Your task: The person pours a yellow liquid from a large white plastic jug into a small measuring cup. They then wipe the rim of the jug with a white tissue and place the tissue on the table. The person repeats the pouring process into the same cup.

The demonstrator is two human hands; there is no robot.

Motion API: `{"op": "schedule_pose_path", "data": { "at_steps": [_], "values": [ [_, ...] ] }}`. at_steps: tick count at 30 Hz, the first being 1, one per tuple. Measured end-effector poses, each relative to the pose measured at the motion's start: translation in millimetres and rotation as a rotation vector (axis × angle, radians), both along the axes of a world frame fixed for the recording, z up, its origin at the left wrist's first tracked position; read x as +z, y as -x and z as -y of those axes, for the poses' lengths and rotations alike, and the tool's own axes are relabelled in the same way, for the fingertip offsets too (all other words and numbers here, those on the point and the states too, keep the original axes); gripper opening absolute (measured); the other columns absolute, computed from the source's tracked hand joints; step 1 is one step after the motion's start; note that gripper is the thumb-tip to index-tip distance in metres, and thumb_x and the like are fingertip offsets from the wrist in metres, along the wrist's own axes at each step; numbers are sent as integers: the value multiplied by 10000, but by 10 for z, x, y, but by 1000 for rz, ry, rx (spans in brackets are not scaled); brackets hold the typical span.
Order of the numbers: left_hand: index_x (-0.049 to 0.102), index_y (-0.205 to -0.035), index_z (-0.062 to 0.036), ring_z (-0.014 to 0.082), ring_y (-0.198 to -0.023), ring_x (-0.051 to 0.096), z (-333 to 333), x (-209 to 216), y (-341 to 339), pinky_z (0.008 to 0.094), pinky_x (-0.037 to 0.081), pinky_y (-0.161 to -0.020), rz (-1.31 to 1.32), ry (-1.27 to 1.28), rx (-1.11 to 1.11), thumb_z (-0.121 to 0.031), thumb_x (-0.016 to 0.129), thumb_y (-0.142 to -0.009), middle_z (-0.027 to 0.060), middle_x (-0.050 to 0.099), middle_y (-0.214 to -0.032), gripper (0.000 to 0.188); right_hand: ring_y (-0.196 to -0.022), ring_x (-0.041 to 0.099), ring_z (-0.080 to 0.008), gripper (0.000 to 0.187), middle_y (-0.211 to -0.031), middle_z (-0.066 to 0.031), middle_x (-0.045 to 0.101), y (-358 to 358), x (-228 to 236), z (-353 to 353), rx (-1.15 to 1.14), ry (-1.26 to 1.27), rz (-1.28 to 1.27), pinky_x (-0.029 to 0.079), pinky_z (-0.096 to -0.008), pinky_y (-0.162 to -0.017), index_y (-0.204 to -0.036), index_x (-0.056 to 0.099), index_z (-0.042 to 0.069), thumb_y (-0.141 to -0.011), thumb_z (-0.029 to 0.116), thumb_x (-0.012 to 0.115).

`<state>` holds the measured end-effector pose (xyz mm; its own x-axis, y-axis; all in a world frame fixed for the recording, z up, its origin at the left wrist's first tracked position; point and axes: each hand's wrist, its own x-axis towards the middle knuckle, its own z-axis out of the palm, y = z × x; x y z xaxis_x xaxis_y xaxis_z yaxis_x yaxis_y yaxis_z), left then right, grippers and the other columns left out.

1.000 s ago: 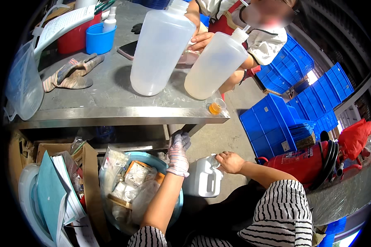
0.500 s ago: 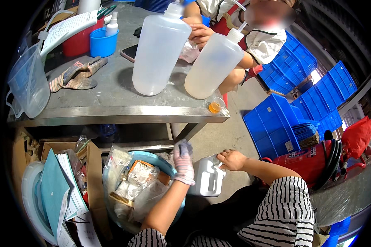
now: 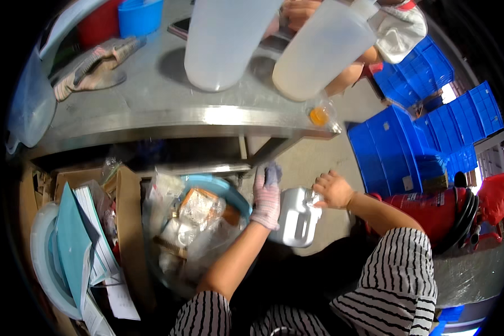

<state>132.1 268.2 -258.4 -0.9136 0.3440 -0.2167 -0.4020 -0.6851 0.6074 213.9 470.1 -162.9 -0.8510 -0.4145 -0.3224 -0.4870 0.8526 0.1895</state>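
A white plastic jug (image 3: 290, 231) with a moulded handle is low in front of me, between my two hands. My left hand (image 3: 267, 199), in a striped knit glove with grey fingertips, is against or close beside the jug's left side, its fingers stretched out and slightly blurred. Bare, my right hand (image 3: 336, 190) has its fingers bent over the jug's upper right corner, by the neck. Its fingertips hide whatever they grip there. Left of my gloved hand is a blue-green tub (image 3: 238, 200) filled with plastic bags, wrapped packets and a brush.
Two large translucent bottles (image 3: 218, 50) (image 3: 319, 53) stand on the metal table (image 3: 168, 115), with a small cup of orange liquid (image 3: 319, 116) and a glove (image 3: 92, 70). A person's hand (image 3: 301, 12) is behind them. Blue crates (image 3: 383, 148) and a red fire extinguisher (image 3: 425, 210) are right.
The view has shifted, so the table and bottles sit higher in it. My left hand's fingers look straighter alongside the jug. My right hand stays at the jug's corner.
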Motion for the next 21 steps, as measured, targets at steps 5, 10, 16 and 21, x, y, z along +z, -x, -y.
{"op": "schedule_pose_path", "data": {
  "at_steps": [5, 10, 16, 21],
  "values": [
    [556, -1123, -56, 132, -951, 566, 337, 284, 153, 284, 460, -887, -50, 88, 98, -259, 499, -999, 46, 606, -1032, 244, -1052, 550, -256, 565, -1083, -86, 605, 202, 79, 309, -70, -132, 88, 376, -423, -943, -1097, 575, 87, -781, 555, 597],
    [578, -1138, -50, 200, -914, 634, 121, 46, 176, 355, 501, -877, -33, 127, 72, -246, 512, -970, 86, 661, -979, 267, -1052, 572, -215, 571, -1046, -67, 620, 75, 37, 239, -168, -168, 31, 369, -371, -963, -1114, 577, 92, -776, 551, 625],
    [571, -1129, -71, 157, -938, 590, 205, 80, 192, 320, 462, -893, 12, 124, 31, -232, 485, -996, 59, 639, -996, 225, -1037, 588, -222, 579, -1051, -79, 631, 16, -28, 316, -251, -150, 30, 373, -387, -963, -1134, 572, 86, -769, 529, 645],
    [566, -1111, -88, 130, -980, 539, 106, 162, 170, 301, 428, -916, 31, 28, 13, -277, 512, -993, 23, 574, -1061, 229, -1129, 547, -239, 663, -1180, -106, 595, -49, 0, 400, -437, -200, 123, 350, -449, -990, -1233, 528, 72, -770, 532, 647]
  ]
}}
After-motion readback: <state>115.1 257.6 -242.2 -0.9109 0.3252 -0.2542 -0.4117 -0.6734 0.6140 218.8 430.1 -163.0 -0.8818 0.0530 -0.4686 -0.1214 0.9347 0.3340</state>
